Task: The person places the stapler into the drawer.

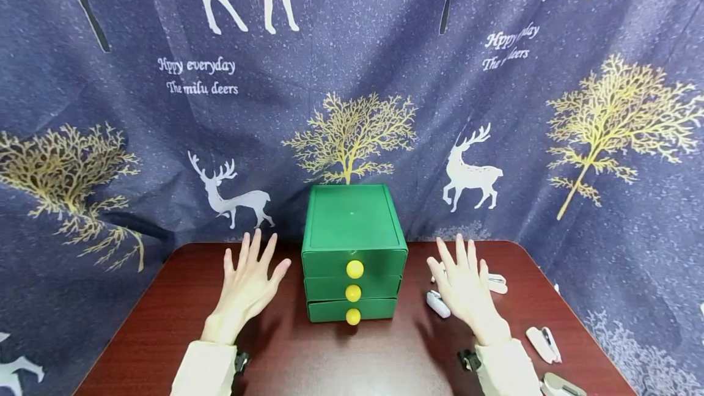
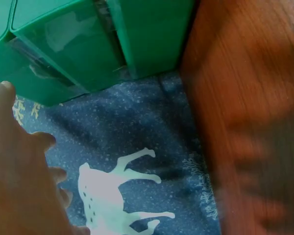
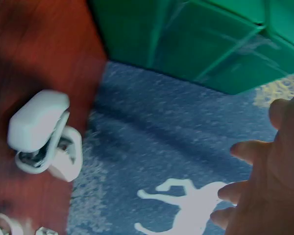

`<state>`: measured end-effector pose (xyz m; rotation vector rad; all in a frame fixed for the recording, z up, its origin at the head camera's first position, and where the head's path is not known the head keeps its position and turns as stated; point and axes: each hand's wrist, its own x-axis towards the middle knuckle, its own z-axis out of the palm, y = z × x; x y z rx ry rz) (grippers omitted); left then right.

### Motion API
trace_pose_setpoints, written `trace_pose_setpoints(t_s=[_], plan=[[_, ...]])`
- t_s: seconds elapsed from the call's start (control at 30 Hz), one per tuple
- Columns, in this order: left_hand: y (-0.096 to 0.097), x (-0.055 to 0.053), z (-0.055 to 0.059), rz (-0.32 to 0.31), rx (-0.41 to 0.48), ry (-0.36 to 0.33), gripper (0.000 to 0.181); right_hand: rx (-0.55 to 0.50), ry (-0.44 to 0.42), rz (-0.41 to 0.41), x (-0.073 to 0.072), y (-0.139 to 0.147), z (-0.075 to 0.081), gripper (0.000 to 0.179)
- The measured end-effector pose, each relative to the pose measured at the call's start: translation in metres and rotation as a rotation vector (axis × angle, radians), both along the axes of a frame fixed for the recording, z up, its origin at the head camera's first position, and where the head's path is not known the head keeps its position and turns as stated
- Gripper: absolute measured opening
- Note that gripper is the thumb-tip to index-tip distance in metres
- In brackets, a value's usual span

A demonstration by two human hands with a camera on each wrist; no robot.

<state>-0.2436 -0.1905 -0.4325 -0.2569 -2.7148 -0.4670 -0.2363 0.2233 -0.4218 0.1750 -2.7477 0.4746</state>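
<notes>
A green three-drawer cabinet (image 1: 352, 219) with round yellow knobs (image 1: 354, 269) stands on the table between my hands. The bottom drawer sits slightly uneven in its frame. My left hand (image 1: 247, 289) is held palm down to the left of the cabinet, fingers spread, holding nothing. On the cabinet's other side, my right hand (image 1: 466, 286) is likewise spread and holds nothing. Under and around the right hand lie small white stapler-like objects, one (image 1: 438, 304) by the thumb side and another (image 1: 497, 283) partly hidden behind the fingers. The right wrist view shows a white hinged one (image 3: 39, 122) up close.
Nearer the right edge of the brown table (image 1: 165, 316) lie another white stapler-like object (image 1: 543, 345) and a greyish one (image 1: 561, 385), partly behind the right sleeve. A dark blue cloth (image 1: 352, 47) printed with deer and trees hangs right behind the table.
</notes>
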Motion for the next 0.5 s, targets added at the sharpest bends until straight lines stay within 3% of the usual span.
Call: trace_pose_setpoints(t_s=[0.2,0.5], plan=[[0.002,0.0,-0.003,0.0,0.028,-0.034,0.07,-0.049,0.023,0.041,0.015,-0.008,0.007,0.057],[0.016,-0.008,-0.001,-0.015,0.057,-0.031,0.068,-0.071,0.064,0.111,0.036,-0.022,0.021,0.051]])
